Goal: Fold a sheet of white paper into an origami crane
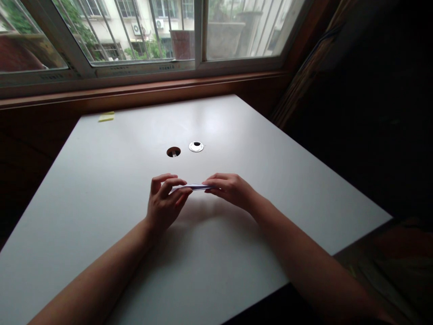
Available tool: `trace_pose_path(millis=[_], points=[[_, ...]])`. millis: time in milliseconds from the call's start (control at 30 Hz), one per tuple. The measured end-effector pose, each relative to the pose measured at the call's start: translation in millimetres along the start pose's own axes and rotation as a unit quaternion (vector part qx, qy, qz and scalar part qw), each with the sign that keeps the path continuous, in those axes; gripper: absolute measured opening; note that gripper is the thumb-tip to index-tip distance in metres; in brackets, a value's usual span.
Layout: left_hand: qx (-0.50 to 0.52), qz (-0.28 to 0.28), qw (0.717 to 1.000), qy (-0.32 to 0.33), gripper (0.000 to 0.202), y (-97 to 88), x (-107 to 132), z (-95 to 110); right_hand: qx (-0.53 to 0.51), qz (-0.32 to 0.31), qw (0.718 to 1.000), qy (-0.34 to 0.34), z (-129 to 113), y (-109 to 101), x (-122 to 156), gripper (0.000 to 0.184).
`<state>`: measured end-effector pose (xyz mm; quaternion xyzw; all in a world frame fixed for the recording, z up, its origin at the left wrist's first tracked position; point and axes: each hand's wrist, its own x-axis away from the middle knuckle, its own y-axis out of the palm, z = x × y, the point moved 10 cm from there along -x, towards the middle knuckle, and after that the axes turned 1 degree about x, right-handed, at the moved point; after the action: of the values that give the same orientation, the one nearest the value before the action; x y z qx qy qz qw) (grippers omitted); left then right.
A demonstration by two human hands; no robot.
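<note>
Both of my hands meet over the middle of a white table (pixel 101 189). Between them is a thin, flat piece of pale paper (pixel 194 186), seen nearly edge-on and held just above the tabletop. My left hand (pixel 165 203) pinches its left end, thumb below and fingers curled on top. My right hand (pixel 230 187) pinches the right end with fingers pressed together. Most of the paper is hidden by my fingers.
Beyond the hands, the table has an open round cable hole (pixel 173 151) and a white round cap (pixel 196 146) lying beside it. A small yellow pad (pixel 106 116) sits at the far left corner. A window (pixel 135 31) runs along the far wall; the right side is dark.
</note>
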<state>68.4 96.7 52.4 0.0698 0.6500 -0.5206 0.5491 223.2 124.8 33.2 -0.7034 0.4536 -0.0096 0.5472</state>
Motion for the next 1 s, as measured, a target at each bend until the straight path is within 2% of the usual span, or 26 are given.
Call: trace_pose_path(millis=[100, 200, 333, 467, 533, 600, 700, 767, 867, 1000], points=[[0.011, 0.011, 0.999, -0.046, 0.016, -2.2, 0.1, -10.6, -0.028, 0.005, 0.999, 0.025, 8.4, 2.9, 2.1, 0.017], [0.027, 0.038, 0.991, -0.124, 0.025, -7.8, 1.8, -27.9, -0.102, 0.015, 0.989, 0.102, 27.3, 5.8, 5.7, 0.021], [0.1, 0.088, 0.965, -0.227, 0.029, -13.3, 8.5, -51.2, -0.223, 0.036, 0.944, 0.239, 52.8, 11.9, 13.7, 0.028], [0.224, 0.128, 0.908, -0.33, 0.029, -5.4, 22.7, -74.3, -0.309, 0.042, 0.895, 0.32, 62.6, 21.3, 18.8, 0.034], [0.288, 0.102, 0.876, -0.374, 0.026, 8.1, 28.3, -81.3, -0.356, 0.046, 0.871, 0.334, 63.4, 26.8, 19.1, 0.036], [0.346, 0.03, 0.853, -0.39, 0.026, 26.2, 28.2, -78.4, -0.391, 0.042, 0.855, 0.337, 61.8, 32.5, 18.2, 0.037], [0.387, -0.087, 0.837, -0.378, 0.03, 46.4, 24.3, -63.3, -0.425, 0.029, 0.841, 0.333, 56.6, 40.4, 15.6, 0.037], [0.391, -0.13, 0.829, -0.378, 0.031, 53.0, 23.4, -55.8, -0.445, 0.016, 0.834, 0.327, 51.1, 45.9, 13.4, 0.037], [0.379, -0.167, 0.818, -0.398, 0.033, 59.5, 26.4, -52.1, -0.476, -0.016, 0.821, 0.316, 40.4, 55.8, 10.2, 0.035], [0.366, -0.173, 0.804, -0.435, 0.038, 62.9, 36.3, -58.3, -0.505, -0.071, 0.804, 0.305, 25.0, 67.3, 8.5, 0.034]])
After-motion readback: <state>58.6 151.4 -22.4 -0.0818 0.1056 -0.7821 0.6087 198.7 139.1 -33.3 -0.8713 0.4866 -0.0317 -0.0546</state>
